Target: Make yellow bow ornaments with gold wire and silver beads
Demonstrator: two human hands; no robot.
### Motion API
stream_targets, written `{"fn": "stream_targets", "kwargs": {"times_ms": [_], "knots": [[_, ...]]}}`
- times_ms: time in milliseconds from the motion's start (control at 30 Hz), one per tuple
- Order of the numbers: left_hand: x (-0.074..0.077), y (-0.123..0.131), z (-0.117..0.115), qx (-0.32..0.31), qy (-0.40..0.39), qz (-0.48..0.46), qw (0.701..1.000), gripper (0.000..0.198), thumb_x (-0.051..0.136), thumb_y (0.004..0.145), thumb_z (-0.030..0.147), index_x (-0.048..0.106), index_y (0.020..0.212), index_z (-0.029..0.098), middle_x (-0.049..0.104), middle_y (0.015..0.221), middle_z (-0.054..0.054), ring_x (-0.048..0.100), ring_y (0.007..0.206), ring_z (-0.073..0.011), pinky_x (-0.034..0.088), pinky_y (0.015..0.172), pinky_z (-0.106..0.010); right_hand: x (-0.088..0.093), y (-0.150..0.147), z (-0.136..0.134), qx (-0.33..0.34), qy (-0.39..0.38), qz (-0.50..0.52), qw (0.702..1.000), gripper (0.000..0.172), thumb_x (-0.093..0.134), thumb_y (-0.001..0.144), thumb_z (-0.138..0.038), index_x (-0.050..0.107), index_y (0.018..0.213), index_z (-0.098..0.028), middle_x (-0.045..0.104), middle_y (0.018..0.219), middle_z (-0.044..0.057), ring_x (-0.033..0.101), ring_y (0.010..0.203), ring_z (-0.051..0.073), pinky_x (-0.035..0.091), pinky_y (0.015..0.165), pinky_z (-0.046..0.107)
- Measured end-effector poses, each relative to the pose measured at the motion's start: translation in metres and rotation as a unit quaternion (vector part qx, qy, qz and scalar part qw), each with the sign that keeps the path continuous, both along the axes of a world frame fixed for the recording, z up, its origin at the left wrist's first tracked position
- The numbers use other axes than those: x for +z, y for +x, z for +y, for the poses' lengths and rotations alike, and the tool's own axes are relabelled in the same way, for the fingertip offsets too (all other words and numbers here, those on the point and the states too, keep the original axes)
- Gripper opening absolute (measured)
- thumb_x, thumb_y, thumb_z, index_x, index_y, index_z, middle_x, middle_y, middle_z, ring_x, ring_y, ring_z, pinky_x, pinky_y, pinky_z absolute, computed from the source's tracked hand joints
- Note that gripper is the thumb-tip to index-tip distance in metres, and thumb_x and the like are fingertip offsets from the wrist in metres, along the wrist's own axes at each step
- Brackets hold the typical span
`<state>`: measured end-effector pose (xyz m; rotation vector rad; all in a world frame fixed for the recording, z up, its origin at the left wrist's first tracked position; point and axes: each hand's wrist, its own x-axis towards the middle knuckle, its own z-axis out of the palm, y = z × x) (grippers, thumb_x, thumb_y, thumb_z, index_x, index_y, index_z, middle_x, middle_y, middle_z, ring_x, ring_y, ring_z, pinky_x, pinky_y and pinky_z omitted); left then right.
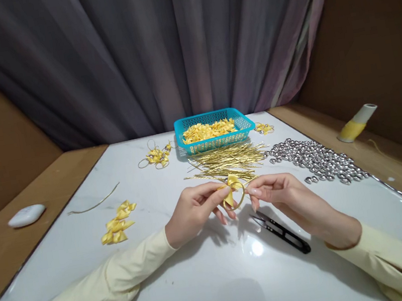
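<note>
My left hand (195, 211) pinches a yellow ribbon bow (233, 182) between thumb and fingers. A gold wire loop (245, 195) curves round beside the bow, and a small silver bead seems to sit at its top. From the other side, my right hand (295, 199) pinches thumb and forefinger together at the loop's right edge, on the gold wire. Just below the right fingers lies a pair of black thread snips (283, 233), tips toward the hands. Beyond both hands is a spread pile of gold wire pieces (231, 158).
A teal basket (219, 143) of yellow bows stands at the back. Silver beads (313, 159) spread at right. Wire-looped bows (158, 156) lie back left, loose bows (117, 228) and one wire (97, 204) nearer. A thread spool (357, 124) and white rounded object (26, 215) flank the table.
</note>
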<state>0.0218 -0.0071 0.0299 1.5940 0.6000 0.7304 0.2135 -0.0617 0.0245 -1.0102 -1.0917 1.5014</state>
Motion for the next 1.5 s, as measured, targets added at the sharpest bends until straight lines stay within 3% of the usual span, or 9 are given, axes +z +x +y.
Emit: {"fn": "stream_targets", "kwargs": {"times_ms": [233,1067,1500], "knots": [[0.0004,-0.0001,-0.0004,0.001,0.003,0.005,1.0,0.018,0.052,0.084,0.024,0.063,0.079,0.011,0.064,0.069,-0.003,0.063,0.057,-0.0133,0.053,0.047,-0.022,0.0005,-0.001,0.0,-0.007,0.0,-0.003,1.0,0.008,0.064,0.074,-0.024,0.066,0.073,-0.016,0.061,0.059,0.0,0.053,0.063,0.013,0.038,0.069,0.029],[0.0013,0.0017,-0.0017,0.009,-0.008,0.023,1.0,0.018,0.053,0.083,0.026,0.064,0.081,0.011,0.063,0.065,-0.002,0.063,0.052,-0.0115,0.053,0.046,-0.02,-0.0024,0.0008,0.0011,-0.017,0.007,-0.032,0.999,0.013,0.065,0.073,-0.029,0.066,0.075,-0.016,0.061,0.059,0.001,0.053,0.06,0.014,0.039,0.069,0.03],[0.0051,-0.0025,-0.0024,-0.043,-0.053,0.025,0.997,0.017,0.054,0.083,0.024,0.064,0.078,0.01,0.066,0.063,-0.004,0.063,0.05,-0.0117,0.051,0.048,-0.02,-0.0014,0.0013,0.0002,0.015,0.028,-0.066,0.997,0.012,0.065,0.073,-0.028,0.065,0.071,-0.017,0.06,0.057,0.001,0.053,0.058,0.014,0.039,0.063,0.029]]}}
